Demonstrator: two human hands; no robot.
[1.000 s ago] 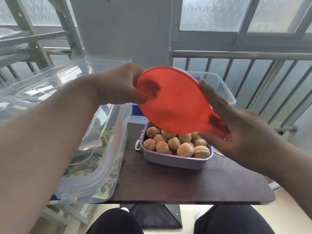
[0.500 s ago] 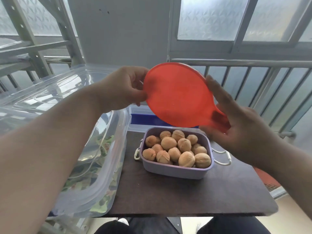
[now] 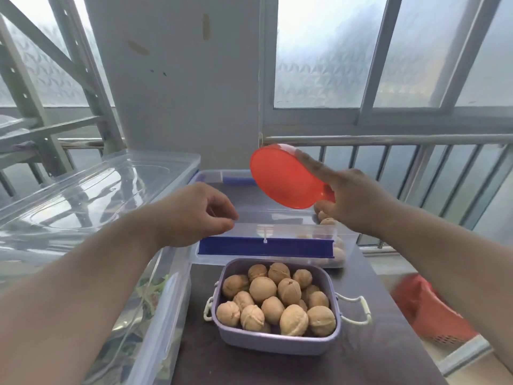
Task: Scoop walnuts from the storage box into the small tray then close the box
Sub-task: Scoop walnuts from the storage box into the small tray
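Walnuts (image 3: 277, 302) heaped in a lavender small tray (image 3: 274, 343) with white side handles, set on a dark brown table (image 3: 361, 357) at its near middle. Just behind the tray, a clear storage box (image 3: 270, 255) with a blue latch bar along its near rim, a few more walnuts visible through its right end. Above the box's right half, an orange-red scoop (image 3: 280, 180), tilted with its back toward the camera, gripped at the handle by the right hand (image 3: 352, 201), index finger laid straight along the bowl's rim, remaining fingers curled round the handle. At the box's near left corner, the left hand (image 3: 194, 215), fingers loosely curled, fingertips at the clear edge; actual pinch on it impossible to tell. Left of the table, a large clear lidded bin (image 3: 91, 207). On the floor at right, a red basket (image 3: 427, 309).
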